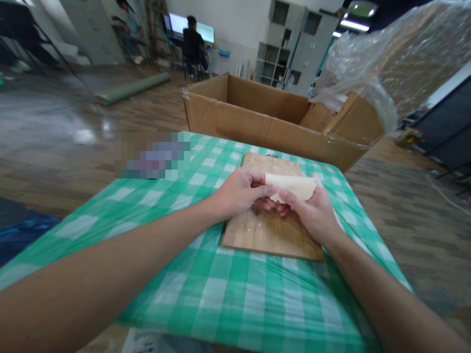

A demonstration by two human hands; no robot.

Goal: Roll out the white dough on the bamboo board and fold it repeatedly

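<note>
From my remote seat, closest to me, on the near side of the wooden board (pixel 272 238), I saw a whitish bag (pixel 162 341) below the hem of the green-and-white checked tablecloth (pixel 228 289). The person's left forearm (pixel 128 260) and right forearm (pixel 390 289) reached in from either side of the board. The board lay flat on the cloth, pale specks scattered over its surface.

Over the middle of the board I had the pale sheet (pixel 292 182), a soft-looking strip with a smooth top edge and a ragged right end. The left hand (pixel 243 192) pinched its left end, thumb on the near face and fingers curled underneath. The right hand (pixel 318 213) gripped its right part in the same fashion, so that the two thumbs nearly met. From my angle I couldn't fairly judge whether the sheet hung clear of the board or brushed it.

At the board's far edge I caught a shiny rim (pixel 272 156). Left of the board, a pixelated patch (pixel 152 158) covered part of the cloth's edge. Beyond the board stood an open cardboard box (pixel 250 120), with clear plastic wrap (pixel 360 59) bunched over its right end. Farther off, left of the board's line, I saw a rolled green mat (pixel 134 89) on the floor, then a seated person in dark clothing (pixel 192 44) before lit screens (pixel 205 33). Grey cabinets (pixel 274 37) stood straight beyond the board.
</note>
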